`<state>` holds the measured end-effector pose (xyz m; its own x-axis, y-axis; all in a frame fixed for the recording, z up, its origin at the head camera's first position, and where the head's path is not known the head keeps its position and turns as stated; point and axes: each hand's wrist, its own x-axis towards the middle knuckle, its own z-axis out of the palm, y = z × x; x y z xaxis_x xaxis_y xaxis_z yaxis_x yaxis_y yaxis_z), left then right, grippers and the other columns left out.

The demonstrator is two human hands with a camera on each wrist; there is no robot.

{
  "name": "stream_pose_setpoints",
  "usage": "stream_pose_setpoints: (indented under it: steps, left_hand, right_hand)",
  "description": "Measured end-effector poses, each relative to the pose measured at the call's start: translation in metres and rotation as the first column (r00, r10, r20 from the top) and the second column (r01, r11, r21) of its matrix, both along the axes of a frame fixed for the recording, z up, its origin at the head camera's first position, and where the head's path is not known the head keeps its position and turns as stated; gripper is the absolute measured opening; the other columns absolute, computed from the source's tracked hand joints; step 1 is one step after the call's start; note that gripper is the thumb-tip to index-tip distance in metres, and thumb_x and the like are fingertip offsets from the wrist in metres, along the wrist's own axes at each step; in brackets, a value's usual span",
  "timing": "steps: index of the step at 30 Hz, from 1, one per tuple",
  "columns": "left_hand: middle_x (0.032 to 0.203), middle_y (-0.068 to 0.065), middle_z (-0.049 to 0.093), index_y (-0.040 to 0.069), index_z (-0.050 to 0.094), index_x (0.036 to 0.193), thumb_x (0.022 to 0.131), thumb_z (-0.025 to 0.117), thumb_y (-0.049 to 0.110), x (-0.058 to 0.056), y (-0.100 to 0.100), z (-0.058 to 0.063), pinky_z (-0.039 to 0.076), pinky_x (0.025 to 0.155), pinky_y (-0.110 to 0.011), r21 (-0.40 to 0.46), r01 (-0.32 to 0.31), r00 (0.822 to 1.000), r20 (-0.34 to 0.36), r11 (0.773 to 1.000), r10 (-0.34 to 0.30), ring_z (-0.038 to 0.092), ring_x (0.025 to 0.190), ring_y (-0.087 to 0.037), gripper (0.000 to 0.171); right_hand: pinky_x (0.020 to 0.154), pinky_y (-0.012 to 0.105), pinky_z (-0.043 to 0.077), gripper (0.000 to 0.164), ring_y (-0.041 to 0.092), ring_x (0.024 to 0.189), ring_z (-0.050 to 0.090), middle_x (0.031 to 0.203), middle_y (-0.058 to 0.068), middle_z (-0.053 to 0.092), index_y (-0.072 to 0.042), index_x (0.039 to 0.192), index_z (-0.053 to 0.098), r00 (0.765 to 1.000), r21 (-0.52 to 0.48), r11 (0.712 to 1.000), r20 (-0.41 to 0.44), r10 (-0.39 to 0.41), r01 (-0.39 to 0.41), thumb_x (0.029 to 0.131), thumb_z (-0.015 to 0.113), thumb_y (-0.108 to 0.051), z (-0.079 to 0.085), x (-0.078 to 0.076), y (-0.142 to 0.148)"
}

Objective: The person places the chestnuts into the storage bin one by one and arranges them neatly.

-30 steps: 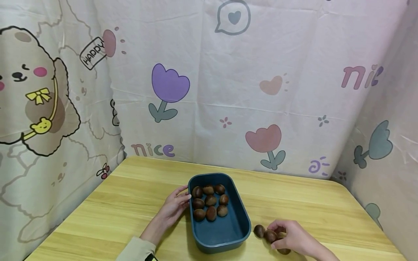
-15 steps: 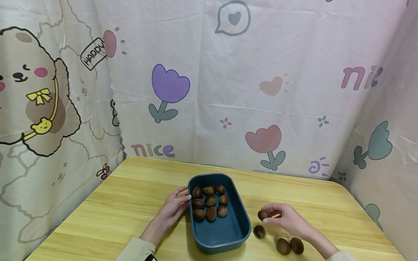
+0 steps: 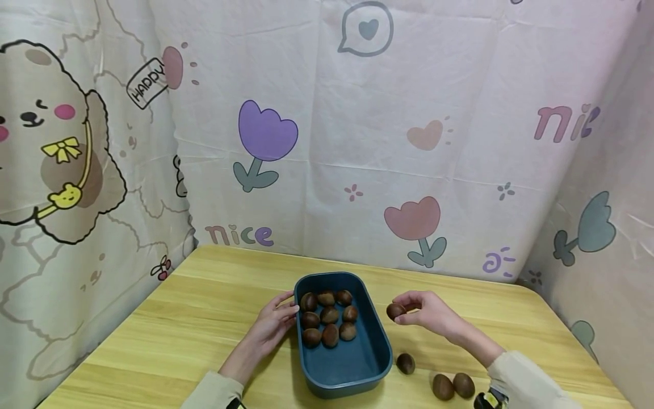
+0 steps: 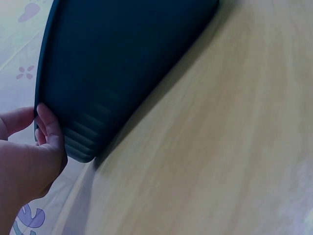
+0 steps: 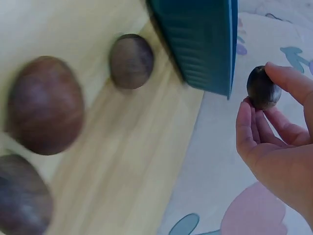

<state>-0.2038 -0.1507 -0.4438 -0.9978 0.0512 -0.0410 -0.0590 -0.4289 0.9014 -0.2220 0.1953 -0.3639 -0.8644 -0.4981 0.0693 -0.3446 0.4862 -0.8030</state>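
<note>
A deep, dark blue rectangular container [image 3: 339,363] stands on the table with several brown chestnuts [image 3: 329,314] grouped in its far part. At its left side, my left hand [image 3: 273,325] holds the rim; thumb and fingers meet at that edge in the left wrist view. My right hand [image 3: 429,311] pinches one chestnut [image 5: 263,88] between thumb and fingertips, raised just right of the container's right wall. Three other chestnuts lie on the table: a single one [image 3: 406,363] near the container's front right corner, and a pair [image 3: 453,387] further right.
The light wooden table [image 3: 230,284] runs back to a printed cloth [image 3: 327,170] with flowers and hearts, which also hangs along both sides. A sleeve [image 3: 526,380] with a dark band at the cuff covers the right forearm.
From the group at the right, my right hand has picked up a chestnut and carried it up and away from me, alongside the container. The left hand and container have stayed put.
</note>
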Motion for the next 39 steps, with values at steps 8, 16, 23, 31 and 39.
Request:
stream_pose_setpoints:
  steps: [8,16,23,31,39]
  left_hand:
    - [0.097,-0.005,0.059,-0.008,0.032,0.139,0.095,0.051,-0.004,0.002,-0.003,0.001,0.046,0.075,-0.024,-0.002,-0.004,1.0,0.002,1.0,0.004,0.056,0.081,-0.011,0.048]
    - [0.097,-0.004,0.059,-0.009,0.031,0.139,0.095,0.051,-0.004,0.003,-0.004,0.001,0.046,0.075,-0.024,-0.002,-0.008,1.0,0.001,1.0,0.008,0.056,0.081,-0.011,0.048]
    - [0.098,-0.006,0.058,-0.01,0.031,0.139,0.095,0.051,-0.004,0.003,-0.004,0.001,0.047,0.076,-0.025,-0.002,-0.007,1.0,-0.008,1.0,0.007,0.056,0.083,-0.012,0.049]
    - [0.097,-0.007,0.058,-0.01,0.032,0.138,0.094,0.052,-0.005,0.004,-0.002,0.001,0.047,0.075,-0.025,0.003,-0.008,1.0,-0.01,1.0,0.008,0.056,0.082,-0.013,0.048]
    - [0.098,-0.007,0.059,-0.009,0.033,0.138,0.095,0.052,-0.004,0.002,0.0,0.001,0.047,0.075,-0.025,0.002,-0.012,1.0,-0.012,1.0,0.012,0.057,0.083,-0.013,0.047]
  right_hand:
    - [0.075,0.029,0.052,0.034,0.021,0.089,0.061,0.099,0.007,0.068,0.003,0.111,0.068,0.992,0.047,0.991,-0.01,0.125,-0.124,0.081,0.076,-0.01,0.012,-0.008,-0.031]
    - [0.075,0.031,0.053,0.031,0.017,0.084,0.063,0.092,0.004,0.069,0.0,0.108,0.07,0.974,0.061,0.976,0.096,0.205,-0.211,0.079,0.078,-0.007,0.015,-0.01,-0.057]
    - [0.074,0.028,0.053,0.027,0.015,0.082,0.063,0.092,0.0,0.069,-0.006,0.105,0.072,0.948,0.129,0.942,0.114,0.296,-0.31,0.079,0.079,-0.007,0.017,-0.019,-0.078]
    - [0.073,0.029,0.054,0.028,0.016,0.084,0.064,0.093,0.002,0.07,-0.004,0.107,0.071,0.893,0.062,0.911,0.234,0.384,-0.407,0.08,0.076,0.0,0.003,-0.02,-0.11]
    - [0.069,0.025,0.052,0.023,0.011,0.078,0.062,0.087,0.002,0.069,-0.008,0.101,0.072,0.897,0.123,0.905,0.239,0.372,-0.408,0.08,0.077,-0.001,-0.01,-0.013,-0.13]
